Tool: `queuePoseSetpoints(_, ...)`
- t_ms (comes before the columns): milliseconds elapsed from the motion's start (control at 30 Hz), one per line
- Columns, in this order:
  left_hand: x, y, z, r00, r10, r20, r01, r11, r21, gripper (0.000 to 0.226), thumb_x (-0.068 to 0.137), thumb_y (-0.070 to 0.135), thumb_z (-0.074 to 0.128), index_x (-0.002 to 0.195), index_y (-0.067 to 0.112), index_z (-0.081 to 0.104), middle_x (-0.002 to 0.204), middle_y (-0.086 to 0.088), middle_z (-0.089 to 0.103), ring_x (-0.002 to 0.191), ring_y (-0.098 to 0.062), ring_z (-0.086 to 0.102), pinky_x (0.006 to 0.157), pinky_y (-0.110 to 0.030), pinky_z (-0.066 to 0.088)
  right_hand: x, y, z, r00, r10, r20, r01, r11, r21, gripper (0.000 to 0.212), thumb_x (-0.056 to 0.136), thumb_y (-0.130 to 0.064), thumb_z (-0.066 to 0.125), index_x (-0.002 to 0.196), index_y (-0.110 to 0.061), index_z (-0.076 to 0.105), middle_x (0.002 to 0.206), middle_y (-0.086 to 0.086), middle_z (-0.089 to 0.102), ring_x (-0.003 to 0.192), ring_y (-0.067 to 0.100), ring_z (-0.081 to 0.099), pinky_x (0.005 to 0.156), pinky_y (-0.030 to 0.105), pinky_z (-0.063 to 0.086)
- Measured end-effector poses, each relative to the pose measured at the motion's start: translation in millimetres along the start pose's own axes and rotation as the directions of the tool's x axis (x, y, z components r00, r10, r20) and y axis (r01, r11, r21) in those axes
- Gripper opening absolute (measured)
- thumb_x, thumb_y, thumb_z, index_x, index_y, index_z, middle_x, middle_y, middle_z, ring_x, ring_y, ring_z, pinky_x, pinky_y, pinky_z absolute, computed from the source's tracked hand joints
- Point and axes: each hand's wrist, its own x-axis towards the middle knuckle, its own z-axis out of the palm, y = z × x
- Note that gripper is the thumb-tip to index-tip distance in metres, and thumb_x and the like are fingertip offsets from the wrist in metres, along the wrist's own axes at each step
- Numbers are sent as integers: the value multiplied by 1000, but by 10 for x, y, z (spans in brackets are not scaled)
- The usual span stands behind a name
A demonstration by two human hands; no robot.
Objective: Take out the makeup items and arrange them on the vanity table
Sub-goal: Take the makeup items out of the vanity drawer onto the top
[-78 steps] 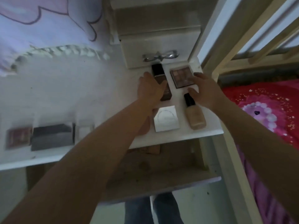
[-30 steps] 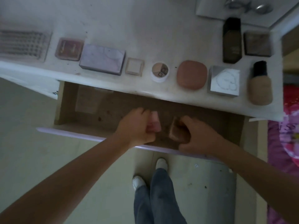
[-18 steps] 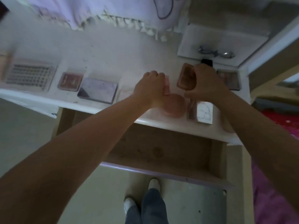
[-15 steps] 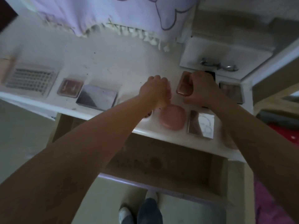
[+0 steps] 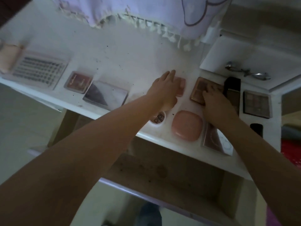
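Observation:
My left hand (image 5: 164, 90) lies flat on a small pink case (image 5: 181, 86) resting on the white vanity top (image 5: 130, 62). My right hand (image 5: 215, 101) rests with fingers spread on a brown eyeshadow palette (image 5: 199, 86) lying beside it. In front of them sit a white jar (image 5: 158, 119), a round pink compact (image 5: 187, 125) and a mirrored square case (image 5: 213, 139). To the right stand a dark bottle (image 5: 232, 88) and a dark palette (image 5: 256, 104). The open drawer (image 5: 171, 173) below shows only its bare wooden bottom.
On the left of the vanity lie a lash tray (image 5: 39, 69), a red compact (image 5: 79, 82) and a marbled palette (image 5: 105, 95). A fringed lilac cloth (image 5: 146, 12) hangs at the back. A small drawer with a bow handle (image 5: 247, 74) sits back right.
Both hands took a case each out of the drawer, lifted them to the vanity top and set them down behind the front row. The fingers have loosened and now lie flat on the cases.

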Motion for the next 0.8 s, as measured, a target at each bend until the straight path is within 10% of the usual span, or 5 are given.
queuePoseSetpoints(233,-1338,-497,54,875,253,-413,-251,966,61,34,76,5,63,107,-8,62,115,-31,59,107,-46,56,88,-50,47,-307,-396,-146,958,-80,-276,106,991,81,36,82,-14,43,101,13,58,116,32,54,108,42,51,95,44,39)
queuePoseSetpoints(333,-2082,-964,340,930,128,-344,-96,989,109,34,77,11,53,103,-9,64,108,-33,61,102,-48,58,85,-56,49,-786,-1112,-12,780,-368,-507,427,904,-1,26,79,-8,47,91,6,65,91,24,67,84,37,62,79,40,50)
queuePoseSetpoints(433,-2712,-1411,666,947,-164,-278,198,975,100,43,73,8,71,109,-12,59,116,-37,55,111,-55,49,91,-63,42,-1013,-1801,395,661,-679,-320,715,699,-6,20,76,-3,51,85,4,67,82,19,68,75,32,65,69,36,54)
queuePoseSetpoints(600,-3085,-1812,1017,896,-401,-192,413,911,23,57,96,30,39,144,5,20,153,-19,13,142,-32,7,115,-44,7,-817,-2428,1119,872,-478,108,464,876,128,41,90,-9,47,131,-6,44,127,18,51,119,29,48,99,35,40)
queuePoseSetpoints(800,-3079,-2061,1155,908,-251,-337,281,959,43,50,97,18,41,143,9,25,151,-11,24,142,-27,14,116,-37,2,-202,-2780,1550,967,-215,139,213,977,33,55,91,-18,48,139,-2,25,145,25,22,133,38,26,108,42,25)
